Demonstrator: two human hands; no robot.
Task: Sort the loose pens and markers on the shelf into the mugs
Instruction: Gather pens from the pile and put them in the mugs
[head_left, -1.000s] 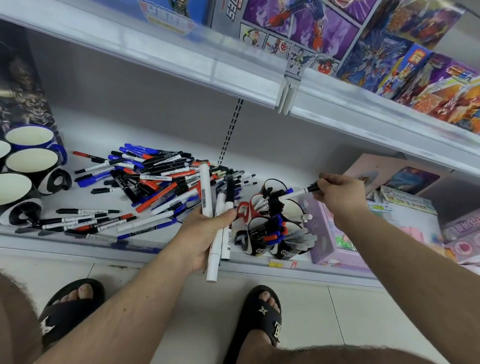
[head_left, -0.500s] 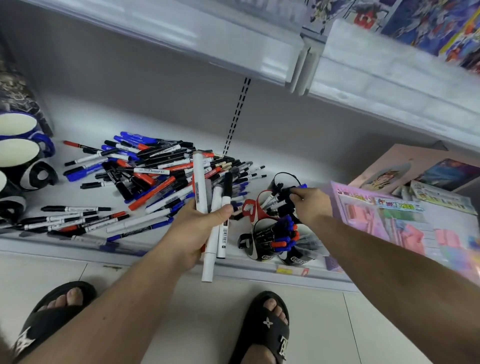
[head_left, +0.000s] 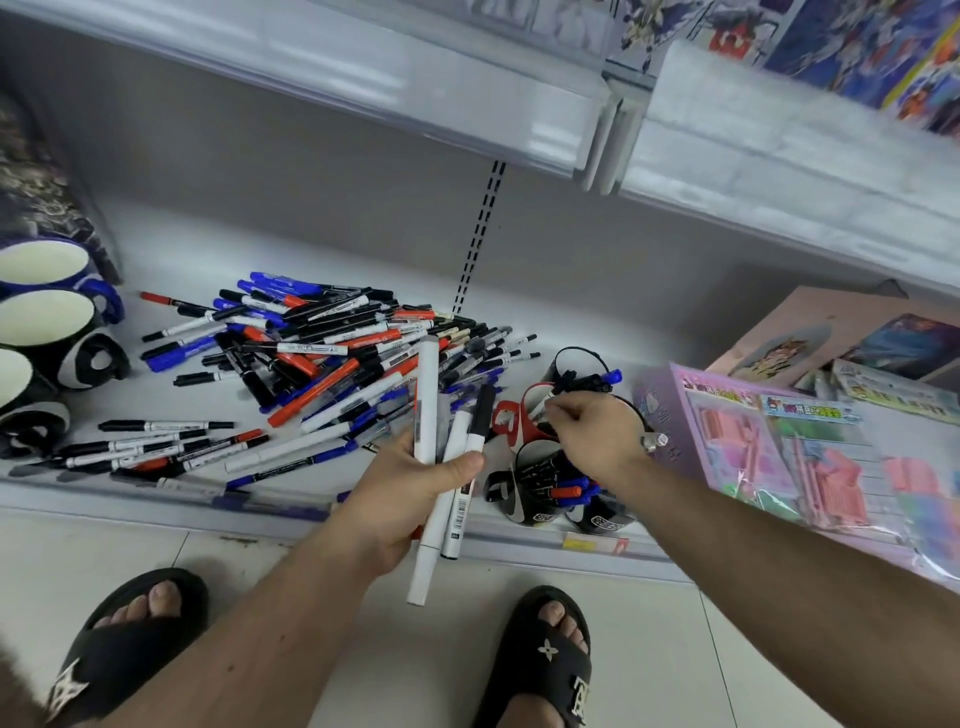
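A big heap of loose pens and markers (head_left: 332, 358), black, blue, red and white, lay across the middle of the white shelf (head_left: 519, 291), with a smaller scatter of pens (head_left: 156, 447) nearer the front edge on the left. The left hand (head_left: 410, 488) was curled round a bundle of long white markers (head_left: 428, 415), thumb pressed over them, so that they stood nearly upright in front of the heap and their lower ends hung past the shelf lip. The right hand (head_left: 597, 431) was over the group of dark mugs (head_left: 540, 493) at the shelf's front; its fingertips were bunched by the red-trimmed mug (head_left: 524, 410), beside a white pen (head_left: 543, 408) standing in it, though I could not tell whether they pinched that pen. The front mugs already held black, blue and red pens upright.

At the far left edge stood a row of larger mugs (head_left: 47, 317), white inside. To the right of the dark mugs lay a pink toy box (head_left: 779, 457) and other packaged goods. An upper shelf (head_left: 467, 88) carried colourful boxes. Below, two feet in black sandals (head_left: 540, 660) stood on the pale tiled floor (head_left: 415, 649).
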